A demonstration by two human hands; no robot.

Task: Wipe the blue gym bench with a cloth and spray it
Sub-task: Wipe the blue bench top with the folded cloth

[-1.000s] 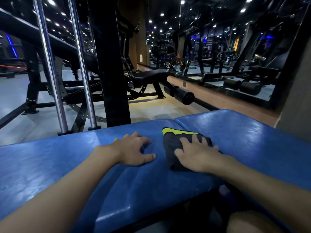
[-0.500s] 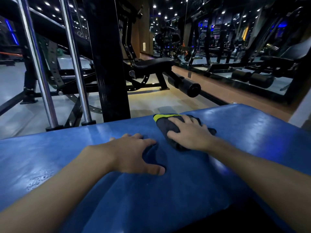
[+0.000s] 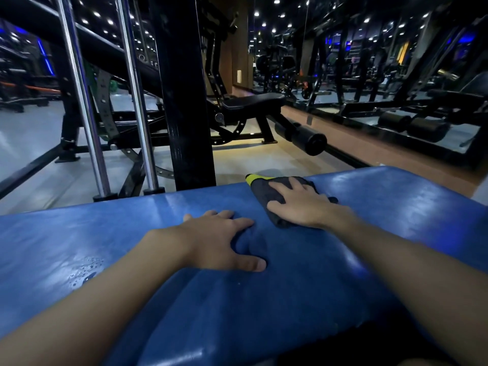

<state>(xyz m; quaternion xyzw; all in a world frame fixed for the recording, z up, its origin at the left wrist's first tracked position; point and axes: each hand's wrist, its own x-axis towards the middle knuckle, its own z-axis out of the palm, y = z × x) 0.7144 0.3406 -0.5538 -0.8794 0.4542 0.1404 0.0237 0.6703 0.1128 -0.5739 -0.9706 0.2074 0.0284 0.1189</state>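
A thick black upright post (image 3: pixel 184 88) is seen standing on the pale grey floor (image 3: pixel 34 143), and two chrome guide rods (image 3: pixel 81 101) are set just to its left, each ending in a dark foot. Behind the post a black padded adjustable bench (image 3: pixel 253 101) is placed low on the floor, and a black foam roller pad (image 3: pixel 309 140) is carried at the near end of its frame. A wall mirror (image 3: pixel 396 75) is mounted along the right edge of the floor above a brown plinth (image 3: pixel 383 157), and more dark rollers (image 3: pixel 427 128) are shown in it. Small round spotlights (image 3: pixel 276 1) are scattered overhead
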